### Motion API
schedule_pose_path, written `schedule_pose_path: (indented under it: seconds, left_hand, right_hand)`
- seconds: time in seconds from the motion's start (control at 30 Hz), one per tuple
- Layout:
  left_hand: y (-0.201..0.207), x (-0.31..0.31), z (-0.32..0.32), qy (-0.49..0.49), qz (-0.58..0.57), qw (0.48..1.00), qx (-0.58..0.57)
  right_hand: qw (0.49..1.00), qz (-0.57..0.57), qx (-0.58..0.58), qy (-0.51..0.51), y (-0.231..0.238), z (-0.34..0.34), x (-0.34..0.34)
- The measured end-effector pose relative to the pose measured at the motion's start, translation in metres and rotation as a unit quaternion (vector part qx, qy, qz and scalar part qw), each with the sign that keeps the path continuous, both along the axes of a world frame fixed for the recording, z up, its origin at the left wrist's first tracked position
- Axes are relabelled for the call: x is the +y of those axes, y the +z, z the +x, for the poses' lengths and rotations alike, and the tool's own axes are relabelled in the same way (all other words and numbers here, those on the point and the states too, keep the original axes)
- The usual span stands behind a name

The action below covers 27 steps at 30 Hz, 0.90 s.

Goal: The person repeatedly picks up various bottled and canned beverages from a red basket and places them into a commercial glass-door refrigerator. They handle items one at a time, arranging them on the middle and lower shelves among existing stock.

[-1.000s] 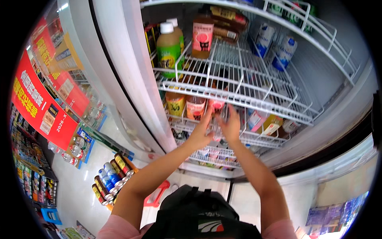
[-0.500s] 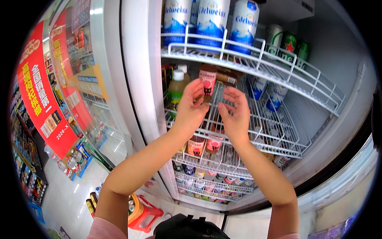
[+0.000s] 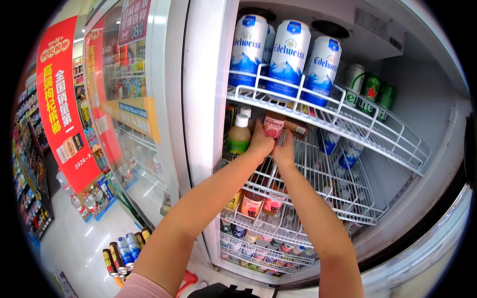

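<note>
A drink bottle with a pink label stands on the fridge's second wire shelf, and both my hands are at it. My left hand closes on its left side and low front. From the other side, my right hand presses its fingers to the lower right of the bottle. The bottle's base is hidden behind my hands. Just left of my left hand stands a white-capped bottle with a green label. A dark brown container lies on its side behind the pink-labelled bottle, to its right.
Tall blue-and-white cans and green cans fill the upper wire shelf overhead. Two more blue-and-white cans sit tilted farther right. Lower shelves hold pink-labelled bottles. The glass door stands open at left; several cans are near the floor.
My hands have come together and reached forward from apart in front of the pink-labelled bottle, and now touch both its sides. The view has shifted, showing more of the upper shelf.
</note>
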<state>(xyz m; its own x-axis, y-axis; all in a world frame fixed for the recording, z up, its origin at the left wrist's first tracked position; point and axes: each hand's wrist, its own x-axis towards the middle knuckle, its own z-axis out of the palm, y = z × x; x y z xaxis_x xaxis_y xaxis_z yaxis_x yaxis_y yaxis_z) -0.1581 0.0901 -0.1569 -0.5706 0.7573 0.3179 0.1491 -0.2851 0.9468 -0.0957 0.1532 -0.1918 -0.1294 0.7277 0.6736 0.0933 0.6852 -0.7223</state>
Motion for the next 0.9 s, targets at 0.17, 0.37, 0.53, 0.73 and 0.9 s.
schedule_pose_path:
  seconds: [0.17, 0.37, 0.53, 0.73, 0.9]
  left_hand:
    - [-0.026, 0.037, -0.017, -0.022, 0.047, 0.999, -0.009]
    - [-0.027, 0.022, -0.018, -0.078, 0.027, 0.997, -0.01]
    - [-0.019, -0.001, -0.001, -0.017, -0.007, 0.996, 0.089]
    - [-0.03, -0.035, 0.0, 0.036, -0.012, 0.963, 0.267]
    - [-0.041, -0.057, 0.0, -0.017, 0.074, 0.967, 0.243]
  right_hand:
    - [0.998, -0.015, -0.061, 0.033, -0.004, -0.001, 0.008]
    - [0.997, -0.04, -0.073, 0.0, -0.002, 0.006, 0.004]
    - [0.998, -0.016, -0.056, -0.028, 0.0, 0.014, 0.003]
    - [0.992, 0.022, -0.121, -0.014, 0.007, 0.027, -0.019]
    - [0.984, 0.162, -0.076, -0.025, 0.011, 0.033, -0.025]
